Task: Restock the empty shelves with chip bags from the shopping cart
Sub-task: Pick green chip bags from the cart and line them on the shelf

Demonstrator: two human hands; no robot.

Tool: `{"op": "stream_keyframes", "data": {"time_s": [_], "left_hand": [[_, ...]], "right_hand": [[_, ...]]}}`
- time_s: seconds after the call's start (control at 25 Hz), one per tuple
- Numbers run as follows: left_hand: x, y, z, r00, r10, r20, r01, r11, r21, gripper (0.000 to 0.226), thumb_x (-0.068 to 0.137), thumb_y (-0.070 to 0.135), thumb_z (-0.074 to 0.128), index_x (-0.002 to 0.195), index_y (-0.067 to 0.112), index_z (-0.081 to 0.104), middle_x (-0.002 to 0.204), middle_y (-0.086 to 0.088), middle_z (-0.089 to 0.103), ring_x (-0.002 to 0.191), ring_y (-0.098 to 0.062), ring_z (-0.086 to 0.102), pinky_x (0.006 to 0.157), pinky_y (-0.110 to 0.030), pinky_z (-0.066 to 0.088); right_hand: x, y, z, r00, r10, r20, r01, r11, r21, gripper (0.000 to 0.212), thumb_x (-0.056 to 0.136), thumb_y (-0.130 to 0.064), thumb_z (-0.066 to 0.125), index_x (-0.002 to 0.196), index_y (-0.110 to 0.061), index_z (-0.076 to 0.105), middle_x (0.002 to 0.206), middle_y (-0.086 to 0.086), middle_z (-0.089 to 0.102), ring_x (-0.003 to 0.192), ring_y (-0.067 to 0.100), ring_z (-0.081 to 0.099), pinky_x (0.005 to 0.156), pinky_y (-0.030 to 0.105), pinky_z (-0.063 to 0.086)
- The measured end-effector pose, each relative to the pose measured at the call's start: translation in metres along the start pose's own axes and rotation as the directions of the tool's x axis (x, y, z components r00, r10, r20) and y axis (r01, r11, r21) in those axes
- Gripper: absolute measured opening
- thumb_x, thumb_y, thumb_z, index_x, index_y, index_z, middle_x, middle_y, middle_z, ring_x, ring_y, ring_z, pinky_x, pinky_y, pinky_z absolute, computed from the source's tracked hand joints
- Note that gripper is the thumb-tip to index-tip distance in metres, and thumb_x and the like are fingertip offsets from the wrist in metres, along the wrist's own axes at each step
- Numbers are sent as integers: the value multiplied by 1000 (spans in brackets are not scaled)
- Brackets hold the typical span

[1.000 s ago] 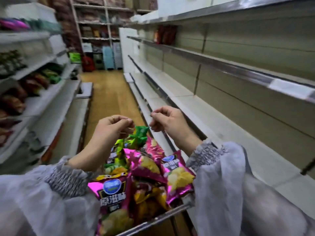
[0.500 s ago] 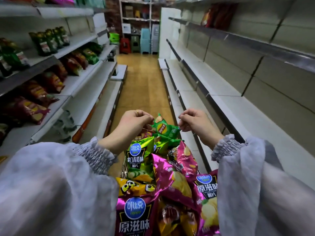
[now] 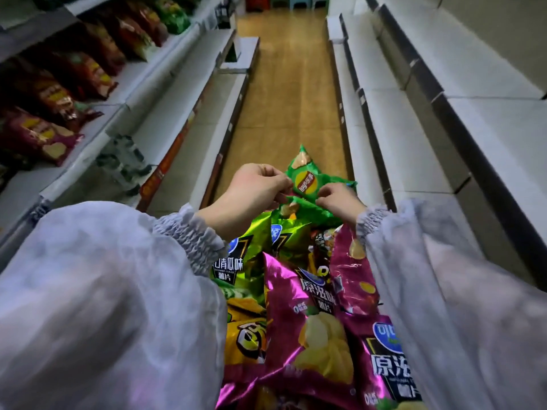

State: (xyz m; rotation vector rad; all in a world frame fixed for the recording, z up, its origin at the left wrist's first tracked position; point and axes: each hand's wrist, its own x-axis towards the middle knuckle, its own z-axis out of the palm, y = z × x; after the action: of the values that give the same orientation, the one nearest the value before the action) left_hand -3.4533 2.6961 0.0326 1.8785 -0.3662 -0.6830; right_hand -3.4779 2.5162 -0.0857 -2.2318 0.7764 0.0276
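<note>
Well, head view only: left hand [image 3: 254, 187] and right hand [image 3: 340, 199], centre of frame, both w/ fingers curled, pinching a small green bag [image 3: 307, 180] by its edges. The left takes the bag's left side, the right its lower right. Bag sits just above the pile [image 3: 310, 321] of pink, green and yellow chip bags filling the lower centre; can't tell if it's lifted clear or touching the bags under it. Cart itself is hidden under the pile and the sleeves [image 3: 103, 291].

Progress, as a judgement: early. The right shelves [image 3: 399, 137], right side of frame, show bare white boards, no bags. The left shelves [image 3: 165, 113], upper left, carry rows of dark red and green bags; lower boards there are bare. Pile looks full, so most of the restock is left: this bag isn't on a shelf yet, then the rest follow. Floor [image 3: 287, 84] runs up the middle btwn both sides.
</note>
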Motion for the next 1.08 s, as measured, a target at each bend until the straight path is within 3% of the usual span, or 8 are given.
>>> {"op": "stream_keyframes", "data": {"time_s": [0.16,0.52,0.6,0.72,0.8,0.88,1.0,1.08], "left_hand": [[19,-16,8,1000,-20,2,20,1000,4,18,91,7,55,73,8,56,72,-8,60,63,-14,54,60,-21,43],[41,-35,6,999,-42,8,42,999,-9,14,91,7,55,77,9,57,77,-5,63,63,-11,56,57,-18,43],[44,-34,3,1000,-29,9,29,999,-31,13,90,8,57,77,9,57,75,-5,62,61,-11,56,56,-17,44],[49,-31,-4,1000,3,-17,-4,998,-69,14,90,6,57,76,9,58,73,-5,62,54,-7,56,48,-13,45],[50,-33,-7,1000,8,-22,-10,997,-79,14,90,5,57,76,9,58,73,-6,63,53,-7,57,46,-12,46],[50,-35,-8,1000,5,-20,-7,998,-67,13,90,6,57,77,8,58,74,-6,62,55,-8,56,47,-13,46],[50,-39,-10,1000,-11,-18,10,997,-71,11,90,5,57,79,6,59,71,-4,61,50,-5,56,48,-12,45],[51,-40,-9,1000,-20,-17,19,997,-74,8,91,5,56,84,4,59,71,-4,60,45,-1,55,47,-12,44]], "right_hand": [[33,10,36,996,33,83,-15,978,-208,35,90,-16,56,121,-2,56,121,17,59,112,32,55,88,30,43],[65,27,58,997,56,52,-35,940,-339,28,88,-9,53,113,-8,64,113,13,63,102,30,59,79,29,45],[72,22,48,997,-18,-74,-5,953,-304,29,88,-8,55,116,-7,61,121,15,57,109,30,55,89,35,46],[95,21,28,968,-56,-246,-19,956,-293,29,87,-15,59,116,-11,62,146,13,29,134,33,27,112,44,22],[117,31,26,990,68,-123,-107,932,-346,36,86,-21,59,122,-19,58,155,7,16,142,32,11,114,47,10],[130,41,35,983,184,4,-166,898,-406,47,88,-18,53,134,-13,45,153,7,23,142,32,12,116,50,9],[126,46,45,966,245,-83,-256,947,-192,55,84,-6,52,136,-14,39,145,12,35,136,35,27,111,47,22],[116,44,38,971,191,-146,-209,970,-121,52,82,-3,53,131,-16,45,139,13,43,130,36,35,104,42,30]]}}
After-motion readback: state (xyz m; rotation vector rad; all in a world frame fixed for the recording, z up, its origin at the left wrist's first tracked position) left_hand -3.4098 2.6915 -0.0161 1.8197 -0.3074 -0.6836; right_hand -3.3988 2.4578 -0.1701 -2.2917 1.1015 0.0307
